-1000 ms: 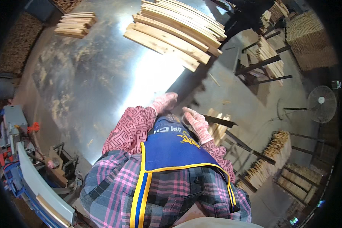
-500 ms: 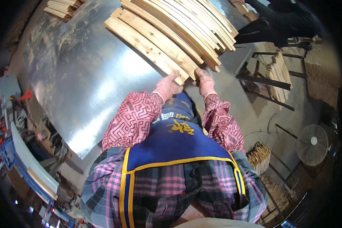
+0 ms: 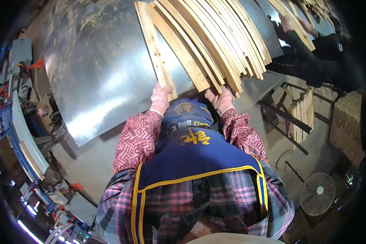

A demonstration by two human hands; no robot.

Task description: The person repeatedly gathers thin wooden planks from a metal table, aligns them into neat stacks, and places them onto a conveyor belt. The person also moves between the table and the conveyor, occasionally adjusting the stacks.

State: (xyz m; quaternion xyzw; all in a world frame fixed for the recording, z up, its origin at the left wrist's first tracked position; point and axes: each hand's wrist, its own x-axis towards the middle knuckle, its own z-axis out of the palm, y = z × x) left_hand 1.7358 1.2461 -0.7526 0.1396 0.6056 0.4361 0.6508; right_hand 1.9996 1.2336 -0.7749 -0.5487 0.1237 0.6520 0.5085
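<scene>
Wooden board (image 3: 154,49) now angled off stack (image 3: 216,42), i.e. 1 pc. singled out; L hand (image 3: 160,99) grips end, R hand (image 3: 221,100) grip unclear.

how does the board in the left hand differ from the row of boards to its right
The lone board is one piece; the row of boards has many. The lone board's near end stands apart; the row's boards lie closer together on the metal table. The left hand grips the lone board; the right hand is at the row's near ends. Both are pale wood.
</scene>
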